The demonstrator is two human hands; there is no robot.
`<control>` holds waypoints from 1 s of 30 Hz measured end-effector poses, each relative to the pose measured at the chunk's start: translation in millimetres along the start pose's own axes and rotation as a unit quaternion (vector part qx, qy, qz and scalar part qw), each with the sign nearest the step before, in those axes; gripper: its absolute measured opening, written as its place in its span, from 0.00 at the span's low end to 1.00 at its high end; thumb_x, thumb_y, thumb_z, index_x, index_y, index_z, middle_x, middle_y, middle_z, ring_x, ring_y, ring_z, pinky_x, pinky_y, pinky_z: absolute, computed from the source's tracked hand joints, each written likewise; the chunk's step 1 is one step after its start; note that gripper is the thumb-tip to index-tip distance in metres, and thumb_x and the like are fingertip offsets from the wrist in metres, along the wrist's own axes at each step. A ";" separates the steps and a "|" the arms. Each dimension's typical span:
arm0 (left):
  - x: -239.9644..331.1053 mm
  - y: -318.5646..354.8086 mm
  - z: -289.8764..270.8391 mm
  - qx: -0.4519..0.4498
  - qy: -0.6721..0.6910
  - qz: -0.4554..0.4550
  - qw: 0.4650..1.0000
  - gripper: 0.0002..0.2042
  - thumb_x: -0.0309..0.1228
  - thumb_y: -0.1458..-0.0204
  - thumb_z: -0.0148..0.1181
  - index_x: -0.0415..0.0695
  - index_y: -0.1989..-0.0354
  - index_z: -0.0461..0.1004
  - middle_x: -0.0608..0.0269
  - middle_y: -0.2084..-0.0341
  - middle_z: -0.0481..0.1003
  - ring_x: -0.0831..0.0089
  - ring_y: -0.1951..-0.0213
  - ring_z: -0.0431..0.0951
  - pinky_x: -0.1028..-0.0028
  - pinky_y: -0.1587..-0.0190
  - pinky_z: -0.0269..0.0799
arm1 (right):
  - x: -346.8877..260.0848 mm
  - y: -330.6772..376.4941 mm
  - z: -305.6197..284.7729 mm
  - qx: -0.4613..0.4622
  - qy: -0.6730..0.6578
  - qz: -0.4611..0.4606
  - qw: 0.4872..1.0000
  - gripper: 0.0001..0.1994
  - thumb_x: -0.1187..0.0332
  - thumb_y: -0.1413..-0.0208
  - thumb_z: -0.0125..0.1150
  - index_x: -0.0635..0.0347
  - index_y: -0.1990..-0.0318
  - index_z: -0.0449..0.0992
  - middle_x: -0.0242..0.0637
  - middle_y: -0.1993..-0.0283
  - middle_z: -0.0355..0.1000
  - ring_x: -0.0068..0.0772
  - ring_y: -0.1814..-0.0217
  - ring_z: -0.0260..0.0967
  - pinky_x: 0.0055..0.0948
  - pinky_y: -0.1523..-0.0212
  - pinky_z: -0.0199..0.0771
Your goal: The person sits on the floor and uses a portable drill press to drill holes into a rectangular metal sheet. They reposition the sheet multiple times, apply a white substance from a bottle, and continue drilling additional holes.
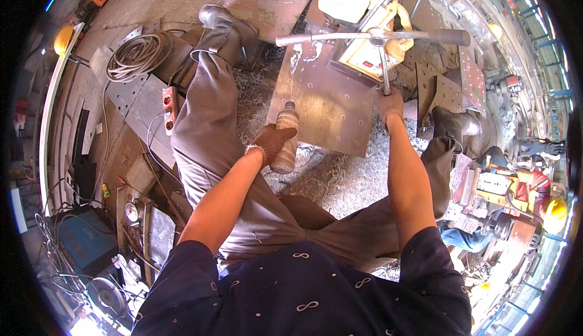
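My left hand (271,143), in a brown knit glove, is wrapped round a squeeze bottle (287,119) with a dark cap. The bottle leans over the near left edge of a steel plate (331,102), and a thin streak of liquid seems to run from its tip. Several small ring marks dot the plate. My right hand (390,104), gloved too, grips the lower spoke of a three-armed feed handle (385,69). That handle belongs to a yellow drilling machine (364,57) standing on the plate's far right part. The drill's cutting point is hidden.
Metal shavings (340,181) litter the ground between my legs. A coiled hose (139,55) and a red socket strip (169,110) lie left. Drilled plates (446,90) stand at the right. A blue machine (85,239) sits lower left. Another person in a yellow helmet (554,216) is far right.
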State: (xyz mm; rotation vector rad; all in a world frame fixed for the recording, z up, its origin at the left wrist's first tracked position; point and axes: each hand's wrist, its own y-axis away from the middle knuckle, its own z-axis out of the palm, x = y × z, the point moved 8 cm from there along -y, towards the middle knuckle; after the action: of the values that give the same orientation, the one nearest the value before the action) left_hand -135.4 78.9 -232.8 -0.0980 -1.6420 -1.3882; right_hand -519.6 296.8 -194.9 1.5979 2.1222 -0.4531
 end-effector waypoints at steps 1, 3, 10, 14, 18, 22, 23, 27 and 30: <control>-0.7 1.2 -0.6 0.002 -0.001 -0.001 1.000 0.30 0.43 0.44 0.74 0.29 0.42 0.75 0.48 0.57 0.82 0.56 0.62 0.86 0.55 0.59 0.83 | -2.8 3.3 -0.6 -0.002 -0.007 0.003 1.000 0.19 0.59 0.38 0.67 0.63 0.45 0.83 0.57 0.52 0.84 0.59 0.46 0.83 0.46 0.45 0.80; 4.1 1.8 4.0 -0.002 -0.004 0.004 1.000 0.30 0.43 0.44 0.73 0.30 0.42 0.75 0.48 0.57 0.82 0.56 0.62 0.86 0.55 0.59 0.83 | 1.7 -0.1 -6.0 0.001 -0.013 0.010 1.000 0.19 0.59 0.37 0.67 0.63 0.45 0.83 0.57 0.52 0.84 0.59 0.46 0.83 0.46 0.45 0.80; 7.1 4.4 6.8 -0.009 -0.019 0.003 1.000 0.30 0.43 0.44 0.74 0.30 0.42 0.76 0.49 0.57 0.83 0.58 0.62 0.86 0.58 0.60 0.83 | -4.7 4.4 -8.4 -0.003 0.000 0.014 1.000 0.18 0.60 0.36 0.66 0.63 0.45 0.83 0.56 0.52 0.84 0.59 0.47 0.83 0.46 0.44 0.80; -2.5 -4.4 10.5 -0.034 -0.059 -0.006 0.998 0.28 0.43 0.43 0.74 0.33 0.42 0.77 0.50 0.57 0.84 0.59 0.62 0.86 0.59 0.59 0.83 | -4.3 2.1 -7.6 -0.008 0.000 0.012 1.000 0.18 0.60 0.36 0.67 0.63 0.45 0.83 0.57 0.52 0.84 0.60 0.47 0.83 0.47 0.45 0.80; 8.1 1.9 23.4 -0.062 -0.070 -0.004 0.996 0.27 0.42 0.44 0.75 0.34 0.42 0.77 0.52 0.58 0.83 0.60 0.64 0.85 0.60 0.60 0.83 | 8.7 -6.2 -11.0 0.003 0.009 0.004 1.000 0.19 0.59 0.37 0.67 0.63 0.45 0.83 0.57 0.52 0.84 0.60 0.47 0.83 0.47 0.45 0.80; -2.1 -0.9 15.4 -0.047 -0.074 -0.016 0.996 0.27 0.41 0.44 0.75 0.34 0.42 0.76 0.52 0.58 0.83 0.61 0.64 0.85 0.61 0.61 0.83 | -4.4 1.8 -3.1 -0.016 0.011 0.007 1.000 0.18 0.60 0.37 0.68 0.63 0.47 0.83 0.58 0.52 0.84 0.62 0.47 0.83 0.48 0.45 0.80; -2.5 -3.0 16.6 -0.049 -0.072 -0.014 0.996 0.27 0.41 0.44 0.75 0.34 0.42 0.76 0.52 0.58 0.83 0.61 0.64 0.85 0.61 0.61 0.83 | -3.4 1.0 -5.1 -0.014 0.010 0.008 1.000 0.18 0.60 0.37 0.68 0.63 0.47 0.83 0.58 0.52 0.84 0.62 0.46 0.83 0.48 0.45 0.80; -4.1 -6.4 17.5 -0.054 -0.067 -0.012 0.996 0.27 0.40 0.44 0.74 0.34 0.42 0.76 0.53 0.59 0.83 0.60 0.64 0.85 0.61 0.62 0.83 | -1.5 0.0 -8.5 -0.012 0.004 0.009 1.000 0.18 0.60 0.37 0.67 0.63 0.48 0.84 0.59 0.53 0.84 0.63 0.47 0.82 0.48 0.45 0.80; -1.5 -4.4 22.4 -0.069 -0.076 -0.005 0.995 0.27 0.41 0.44 0.74 0.33 0.44 0.77 0.53 0.60 0.83 0.60 0.65 0.86 0.61 0.62 0.83 | 3.0 -3.8 -11.4 -0.007 0.008 0.009 1.000 0.18 0.59 0.37 0.66 0.63 0.48 0.84 0.59 0.53 0.84 0.63 0.47 0.82 0.49 0.45 0.80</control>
State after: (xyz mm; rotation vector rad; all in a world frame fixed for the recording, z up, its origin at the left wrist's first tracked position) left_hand -150.4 96.1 -234.9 -0.2820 -1.6706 -1.5335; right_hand -525.7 304.0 -186.8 1.6166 2.1151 -0.4195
